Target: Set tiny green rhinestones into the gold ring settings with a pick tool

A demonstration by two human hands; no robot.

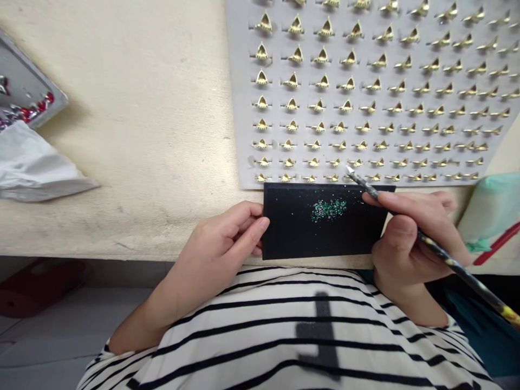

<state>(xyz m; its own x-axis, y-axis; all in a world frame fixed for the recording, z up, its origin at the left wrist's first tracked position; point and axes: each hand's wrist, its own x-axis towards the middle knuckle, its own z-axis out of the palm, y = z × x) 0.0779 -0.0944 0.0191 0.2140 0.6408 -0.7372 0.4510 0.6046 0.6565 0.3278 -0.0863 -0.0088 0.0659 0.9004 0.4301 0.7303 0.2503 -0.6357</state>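
A flat black tray [300, 238] lies at the table's front edge, with a patch of tiny green and clear stones [329, 210] on it. My left hand [227, 244] pinches the tray's left edge between thumb and fingers. In my right hand [418, 233] is a dark mottled pen-like tool [459, 268], its pale tip pointing up and left over the front rows of the board. That hand is at the tray's right end. Behind the tray stands a light grey board [246, 130] holding rows of gold-coloured triangular pieces [262, 78].
At the far left are a grey tray [49, 111] with red and silvery stones and a crumpled white cloth [36, 165]. A pale green bag [489, 208] and a red strip [499, 242] lie at the right. The table's front edge runs close to my body.
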